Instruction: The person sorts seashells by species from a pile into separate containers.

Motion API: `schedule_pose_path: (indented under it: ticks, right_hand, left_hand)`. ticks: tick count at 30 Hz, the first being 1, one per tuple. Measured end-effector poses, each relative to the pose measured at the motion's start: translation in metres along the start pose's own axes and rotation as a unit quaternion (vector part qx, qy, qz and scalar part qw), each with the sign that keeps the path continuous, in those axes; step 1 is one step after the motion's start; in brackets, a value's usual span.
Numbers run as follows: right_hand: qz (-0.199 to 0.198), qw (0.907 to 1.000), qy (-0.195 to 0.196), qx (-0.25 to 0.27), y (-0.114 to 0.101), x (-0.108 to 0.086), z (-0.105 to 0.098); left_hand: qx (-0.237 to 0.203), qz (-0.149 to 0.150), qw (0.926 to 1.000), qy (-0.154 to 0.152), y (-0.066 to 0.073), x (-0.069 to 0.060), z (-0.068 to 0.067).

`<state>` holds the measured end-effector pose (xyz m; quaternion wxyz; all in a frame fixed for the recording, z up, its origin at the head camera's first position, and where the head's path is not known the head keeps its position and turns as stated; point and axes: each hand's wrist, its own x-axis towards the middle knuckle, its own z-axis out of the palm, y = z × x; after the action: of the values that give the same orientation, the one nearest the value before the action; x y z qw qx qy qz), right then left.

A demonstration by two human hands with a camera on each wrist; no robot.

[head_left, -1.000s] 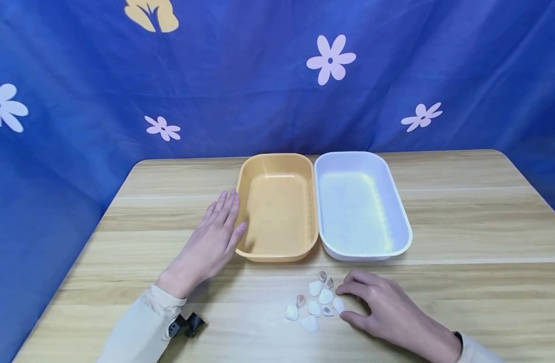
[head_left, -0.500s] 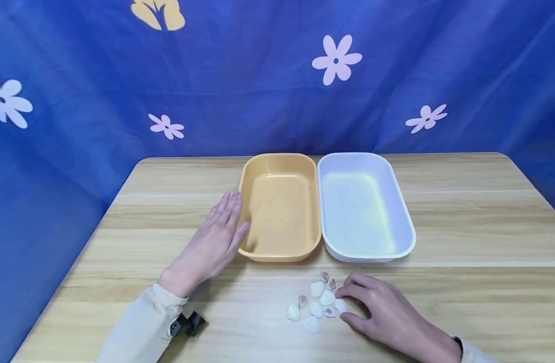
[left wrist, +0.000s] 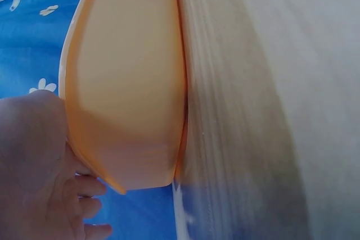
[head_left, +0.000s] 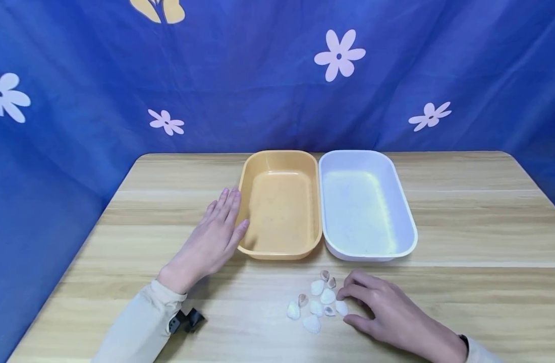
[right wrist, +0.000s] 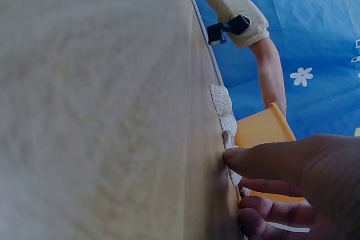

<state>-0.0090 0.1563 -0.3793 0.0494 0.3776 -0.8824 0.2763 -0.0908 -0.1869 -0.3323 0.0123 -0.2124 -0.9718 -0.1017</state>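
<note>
My left hand [head_left: 209,242] lies with straight fingers along the left rim of the orange tray [head_left: 279,256]; its left wrist view shows the tray's outer wall [left wrist: 129,71] beside the palm. Lower right, my right hand [head_left: 386,307] has bent fingers over the rightmost white seashell [head_left: 341,308], pinching it between thumb and forefinger. Several other shells lie just left of it, among them a large white seashell [head_left: 311,324] and a small brownish seashell [head_left: 302,300]. In the right wrist view the thumb [right wrist: 253,158] partly covers the shells.
A white tray [head_left: 369,256] stands against the orange tray's right side, behind the shells. The wooden table [head_left: 477,227] extends on both sides, with a blue flowered curtain [head_left: 259,75] behind its far edge. A black device [head_left: 186,320] sits at the left wrist.
The head view has shifted slightly. The rightmost shell seems to have moved a touch toward the right along with my right hand. My left hand stays on the orange tray.
</note>
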Motion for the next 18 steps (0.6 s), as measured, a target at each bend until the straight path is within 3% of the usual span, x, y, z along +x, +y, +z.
schedule_pose_path:
  ticks: [10,18]
  right_hand:
    - [-0.009,0.9998,-0.017,0.007,0.0024,-0.0007,-0.0006]
    - [-0.044,0.9990,-0.008,-0.009,0.0039,-0.0004,0.0017]
  left_hand:
    - [-0.003,-0.004,1.0000,-0.001,0.0000,0.0011,-0.0003]
    - [-0.002,-0.005,1.0000,0.001,-0.0003,0.0007,-0.0005]
